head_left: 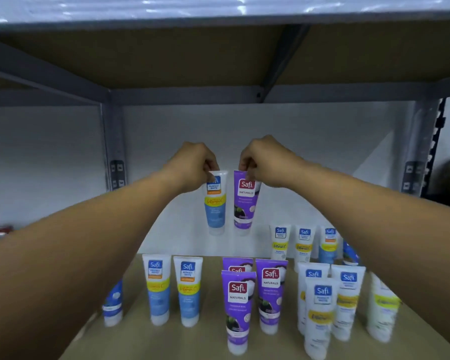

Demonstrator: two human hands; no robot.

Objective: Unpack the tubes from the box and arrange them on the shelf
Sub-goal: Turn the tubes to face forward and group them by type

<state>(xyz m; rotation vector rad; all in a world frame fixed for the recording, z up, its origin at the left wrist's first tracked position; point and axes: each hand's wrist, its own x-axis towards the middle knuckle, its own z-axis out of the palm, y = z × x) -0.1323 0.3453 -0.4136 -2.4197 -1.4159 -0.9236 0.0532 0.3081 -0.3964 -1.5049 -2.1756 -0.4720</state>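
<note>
My left hand (192, 165) pinches the top seam of a blue-and-white tube (215, 203), which hangs cap down above the shelf board (211, 333). My right hand (265, 162) pinches the top of a purple tube (244, 201) the same way, right beside the blue one. Both tubes hang in mid-air over the back of the shelf. Below them several tubes stand on their caps: two blue ones (172, 289) at the left, three purple ones (252, 294) in the middle, white-and-yellow ones (330, 302) at the right. The box is out of view.
A row of white tubes (304, 245) stands at the back right near the wall. Another blue tube (113, 305) is partly hidden behind my left forearm. The upper shelf's underside (166, 55) and grey steel uprights (113, 152) frame the bay.
</note>
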